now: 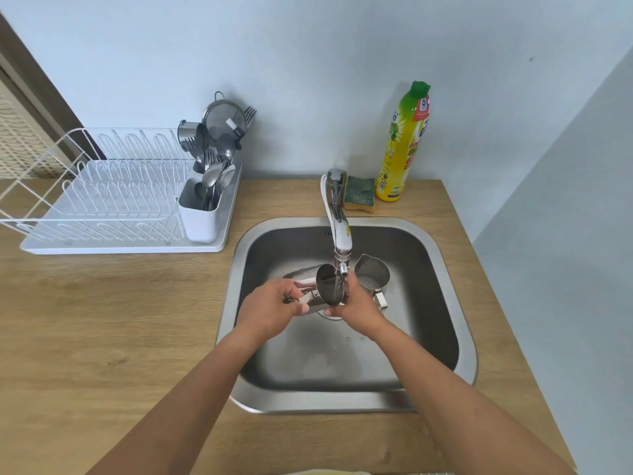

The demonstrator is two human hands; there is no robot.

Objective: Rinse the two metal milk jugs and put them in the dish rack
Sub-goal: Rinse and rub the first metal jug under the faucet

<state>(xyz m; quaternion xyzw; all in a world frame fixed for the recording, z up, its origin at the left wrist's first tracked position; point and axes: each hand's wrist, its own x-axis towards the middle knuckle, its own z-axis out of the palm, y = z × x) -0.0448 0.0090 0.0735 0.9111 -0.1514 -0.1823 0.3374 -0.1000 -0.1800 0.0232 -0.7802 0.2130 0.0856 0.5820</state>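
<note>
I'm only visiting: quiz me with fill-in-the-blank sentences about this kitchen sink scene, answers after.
The left hand and right hand together hold ____ shiny metal milk jug under the chrome tap.
The second metal milk jug stands upright in the steel sink, on the held jug's ____.
The green sponge sits beside a ____ plastic soap bottle.
The white wire dish rack stands on the sink's ____.
Answers: one; right; yellow; left.

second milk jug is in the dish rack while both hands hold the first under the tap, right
No: the head view shows the second milk jug standing in the sink, not the dish rack. Left hand and right hand hold the first jug under the tap.
</note>
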